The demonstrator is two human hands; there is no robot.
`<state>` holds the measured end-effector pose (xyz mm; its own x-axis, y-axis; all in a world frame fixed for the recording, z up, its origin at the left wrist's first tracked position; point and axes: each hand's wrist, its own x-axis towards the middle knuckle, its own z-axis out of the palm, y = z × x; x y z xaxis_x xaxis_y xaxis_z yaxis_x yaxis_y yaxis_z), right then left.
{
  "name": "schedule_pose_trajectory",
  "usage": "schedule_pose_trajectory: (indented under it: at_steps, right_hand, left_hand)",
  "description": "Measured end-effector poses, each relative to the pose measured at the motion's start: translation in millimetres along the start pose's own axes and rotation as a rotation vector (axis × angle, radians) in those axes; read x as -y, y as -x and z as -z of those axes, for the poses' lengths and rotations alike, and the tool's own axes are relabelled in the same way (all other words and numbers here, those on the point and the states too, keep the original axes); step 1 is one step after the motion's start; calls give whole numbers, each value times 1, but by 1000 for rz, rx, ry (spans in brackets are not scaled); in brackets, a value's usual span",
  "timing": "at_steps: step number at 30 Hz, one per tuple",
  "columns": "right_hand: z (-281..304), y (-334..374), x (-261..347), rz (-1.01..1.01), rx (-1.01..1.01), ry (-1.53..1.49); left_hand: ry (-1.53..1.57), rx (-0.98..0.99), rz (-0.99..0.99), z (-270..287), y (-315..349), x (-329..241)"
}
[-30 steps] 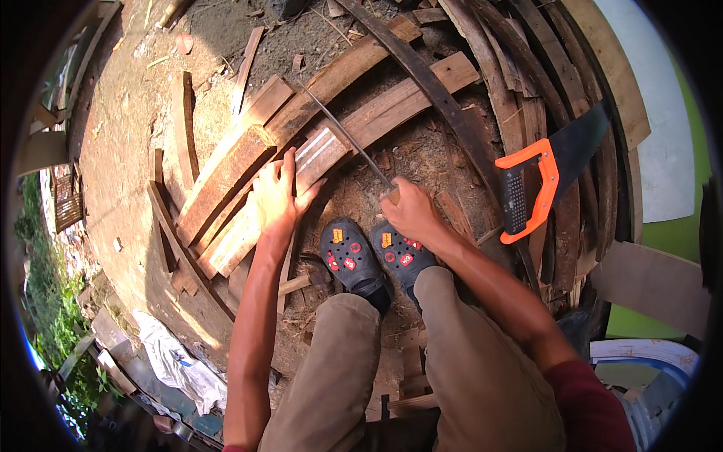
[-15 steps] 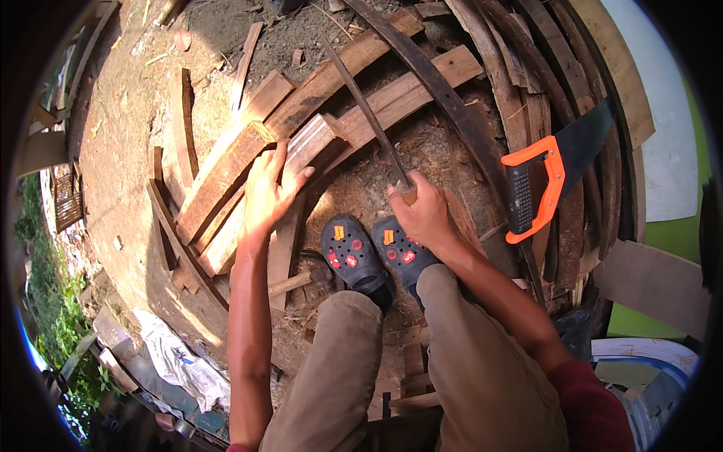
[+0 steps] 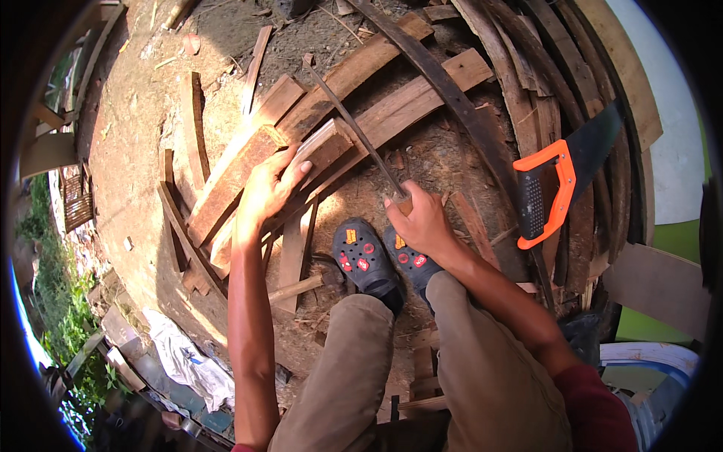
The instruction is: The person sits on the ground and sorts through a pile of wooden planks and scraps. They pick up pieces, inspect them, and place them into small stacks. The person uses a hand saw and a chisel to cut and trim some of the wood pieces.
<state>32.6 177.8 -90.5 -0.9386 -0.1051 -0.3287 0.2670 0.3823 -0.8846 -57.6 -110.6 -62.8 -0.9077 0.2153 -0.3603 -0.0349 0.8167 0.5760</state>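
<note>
Listener: Where are the hands?

Describer: Both are seen from above, over bare ground [image 3: 143,188] strewn with boards [image 3: 512,83]. The left hand [image 3: 267,184] is wrapped over a piece of wood [image 3: 324,151], its thumb laid toward the near side. The right hand [image 3: 420,218] is closed around the handle of a long, dark, narrow tool [image 3: 376,157].

Listener: How is the wood placed?

Describer: It is placed ahead of the feet, between the two hands but nearer the left. Its long axis is slanted from lower left to upper right, and its far end is pointed past the left fingers. The tool is slanted the other way, up and to the left from the right hand, so that the wood's far end is crossed by it roughly at a right angle. Whether the two are touching cannot be told.

Listener: What else is nearby?

Describer: A saw [image 3: 568,181] with an orange and black handle is laid on the boards at the right, held by neither hand. Dark clogs [image 3: 365,256] are worn below.

Listener: Can any writing be read?

Describer: None is legible. Orange and red charms are fixed to the clogs, but their markings are too small to be made out.
</note>
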Motion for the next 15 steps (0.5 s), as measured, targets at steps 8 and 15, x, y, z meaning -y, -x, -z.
schedule_pose_trajectory:
  at_steps: [8, 15]
  right_hand:
    - [-4, -1, -7, 52, -61, 38]
    - [-4, -3, -19, -37, -55, 38]
  left_hand:
    - [99, 110, 191, 9, -6, 0]
    - [71, -39, 86, -7, 10, -16]
